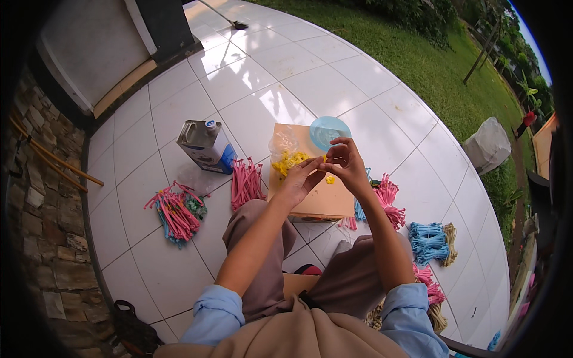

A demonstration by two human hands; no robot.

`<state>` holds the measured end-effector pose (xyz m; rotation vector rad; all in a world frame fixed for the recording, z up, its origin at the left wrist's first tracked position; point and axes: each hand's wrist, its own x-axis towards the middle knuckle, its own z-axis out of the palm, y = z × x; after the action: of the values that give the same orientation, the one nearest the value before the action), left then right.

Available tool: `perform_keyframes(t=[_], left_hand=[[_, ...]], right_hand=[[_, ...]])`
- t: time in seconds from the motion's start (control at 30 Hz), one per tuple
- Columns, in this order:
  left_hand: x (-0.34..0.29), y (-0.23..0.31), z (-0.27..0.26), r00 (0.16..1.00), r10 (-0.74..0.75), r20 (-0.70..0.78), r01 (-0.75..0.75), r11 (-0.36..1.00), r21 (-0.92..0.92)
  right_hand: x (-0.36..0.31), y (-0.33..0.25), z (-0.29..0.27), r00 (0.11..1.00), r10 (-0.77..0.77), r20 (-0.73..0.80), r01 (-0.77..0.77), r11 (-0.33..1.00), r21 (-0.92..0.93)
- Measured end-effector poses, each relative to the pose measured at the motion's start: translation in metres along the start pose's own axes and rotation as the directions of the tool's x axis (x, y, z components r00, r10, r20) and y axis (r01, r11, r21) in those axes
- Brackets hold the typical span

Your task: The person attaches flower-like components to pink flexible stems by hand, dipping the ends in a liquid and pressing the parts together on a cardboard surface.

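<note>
Sat low on a white tiled floor point(334, 77) with bent knees spread before a cardboard box point(334, 200). Held the left hand point(303, 178) and the right hand point(347, 164) close together above the box. Pinched a small yellow piece point(324, 159) between the fingertips of both, in a narrow grip. Could not tell its exact shape behind the fingers. Had a heap of yellow pieces point(285, 163) with a clear plastic bag point(283, 139) on the box top, just beside the left hand, and a light blue round dish point(329, 132) just beyond the right hand. Had to the left a silver and blue metal can point(206, 145) with a capped spout, a pink bundle point(247, 184) nearer the box, and a mixed bundle of pink and blue strands point(177, 213) farther out. Had to the right another pink bundle point(390, 201), then a blue bundle point(427, 241) beside a beige bundle point(449, 244). Faced grass point(382, 42) beyond the floor's curved-looking edge, with a pale sack point(487, 145) at the right.
</note>
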<state>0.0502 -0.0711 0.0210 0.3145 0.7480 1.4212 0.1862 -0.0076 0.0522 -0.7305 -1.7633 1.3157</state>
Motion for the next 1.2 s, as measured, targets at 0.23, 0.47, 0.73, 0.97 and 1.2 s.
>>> perform_keyframes(t=[0.23,0.47,0.73,0.97,1.2], left_hand=[[0.000,0.005,-0.009,0.990,0.086,-0.112,-0.050,0.956,0.289],[-0.005,0.002,0.002,0.805,0.592,0.034,-0.281,0.331,0.901],[0.001,0.007,-0.017,0.908,0.413,-0.065,-0.290,0.735,0.613],[-0.005,0.010,-0.002,0.968,0.249,-0.041,-0.210,0.885,0.415],[-0.004,0.013,-0.002,0.938,0.343,-0.055,-0.280,0.840,0.464]], right_hand=[[0.007,0.010,-0.004,0.990,0.139,0.029,-0.142,0.975,0.171],[-0.002,0.078,-0.001,0.974,0.224,-0.039,-0.224,0.910,-0.349],[0.021,0.020,0.006,0.972,0.236,0.008,-0.233,0.953,0.195],[0.016,0.010,-0.004,0.989,0.137,0.056,-0.135,0.990,-0.035],[0.010,0.071,-0.019,0.980,0.187,-0.074,-0.200,0.872,-0.446]])
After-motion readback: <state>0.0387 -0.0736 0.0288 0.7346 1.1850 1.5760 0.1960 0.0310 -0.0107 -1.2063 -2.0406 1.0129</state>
